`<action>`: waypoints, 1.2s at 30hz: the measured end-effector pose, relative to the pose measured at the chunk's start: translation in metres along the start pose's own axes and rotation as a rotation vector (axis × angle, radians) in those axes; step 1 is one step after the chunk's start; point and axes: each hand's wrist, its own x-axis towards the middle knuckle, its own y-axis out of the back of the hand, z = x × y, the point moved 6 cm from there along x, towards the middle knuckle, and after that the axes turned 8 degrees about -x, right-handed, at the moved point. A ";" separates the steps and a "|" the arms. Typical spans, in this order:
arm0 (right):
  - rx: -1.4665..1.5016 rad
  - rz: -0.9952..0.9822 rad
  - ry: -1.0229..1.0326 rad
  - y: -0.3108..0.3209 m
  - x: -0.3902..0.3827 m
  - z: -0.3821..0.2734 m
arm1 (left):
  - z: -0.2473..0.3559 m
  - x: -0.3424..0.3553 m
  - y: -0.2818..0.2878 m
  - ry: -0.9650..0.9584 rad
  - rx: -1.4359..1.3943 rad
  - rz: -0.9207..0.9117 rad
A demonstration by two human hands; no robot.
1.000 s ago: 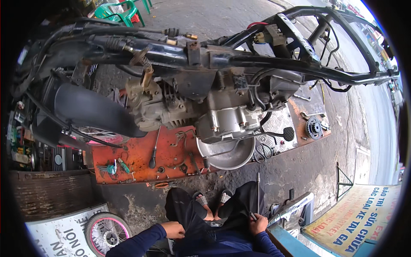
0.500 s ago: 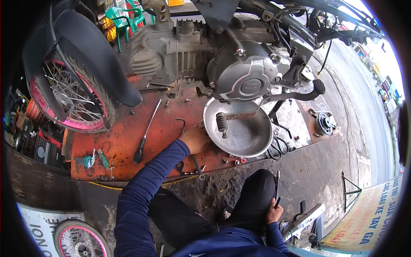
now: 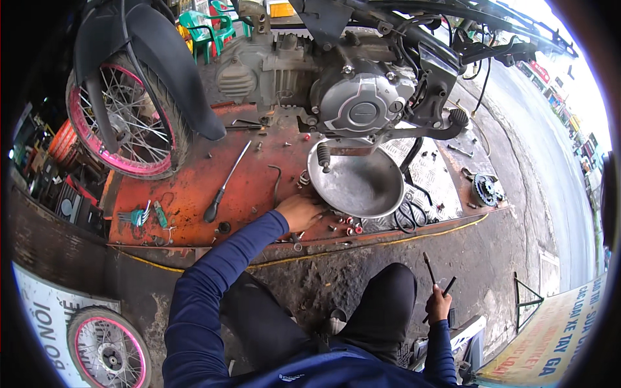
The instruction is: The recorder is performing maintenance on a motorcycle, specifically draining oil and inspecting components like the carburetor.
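My left hand [image 3: 301, 213] reaches to the orange work platform [image 3: 158, 213] at the lower-left rim of a metal bowl [image 3: 356, 187], fingers bent over small metal parts; whether they grip one is unclear. My right hand [image 3: 438, 304], beside my right knee, is closed on dark rod-like tools [image 3: 429, 265]. The motorcycle engine [image 3: 359, 103] hangs over the bowl, its foot peg [image 3: 323, 157] above the rim. A screwdriver [image 3: 215, 205], hex keys [image 3: 136, 218], a bent rod [image 3: 277, 181], bolts and red small parts [image 3: 350, 221] lie around.
Front wheel [image 3: 158, 155] and fender [image 3: 171, 84] stand left. A sprocket [image 3: 482, 191] and black hose [image 3: 407, 216] lie right. A loose pink-rimmed wheel [image 3: 107, 349] and sign boards [image 3: 45, 317] are at lower left; green chairs [image 3: 204, 35] stand behind; the road runs right.
Since one second ago my left hand has moved from my thigh forward to beside the bowl. My right hand, holding the tools, has risen slightly and shifted right. The view has tilted toward the engine.
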 end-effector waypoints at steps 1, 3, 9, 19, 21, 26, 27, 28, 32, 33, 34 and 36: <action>0.058 0.038 -0.017 0.002 0.000 0.004 | -0.002 0.002 -0.003 0.035 -0.013 -0.001; 0.131 0.129 -0.095 0.008 -0.004 0.015 | -0.005 0.007 -0.008 0.055 -0.042 0.000; 0.164 0.165 -0.128 0.008 -0.012 0.025 | -0.012 0.015 -0.004 -0.019 -0.012 0.029; 0.138 0.162 -0.065 0.008 -0.015 0.015 | -0.006 -0.006 0.015 -0.039 0.300 -0.127; 0.142 0.165 -0.015 0.010 -0.012 0.012 | 0.003 -0.016 0.028 -0.129 0.284 0.005; 0.135 0.189 0.025 0.015 -0.006 0.013 | 0.019 -0.044 0.055 -0.172 0.217 0.093; 0.122 0.198 0.032 0.016 -0.005 0.014 | 0.023 -0.051 0.061 -0.177 0.200 0.100; 0.092 0.222 -0.027 0.017 -0.005 0.018 | 0.030 -0.060 0.068 -0.201 0.206 0.159; 0.054 0.296 0.007 0.012 -0.017 0.013 | 0.049 -0.101 0.087 -0.167 0.211 0.223; -0.032 0.362 0.040 0.009 -0.025 0.008 | 0.052 -0.112 0.090 -0.149 0.221 0.241; -0.012 0.312 0.113 0.000 -0.030 -0.001 | 0.054 -0.122 0.092 -0.133 0.229 0.237; 0.132 0.410 0.016 -0.011 -0.051 -0.003 | 0.048 -0.143 0.101 -0.054 0.300 0.245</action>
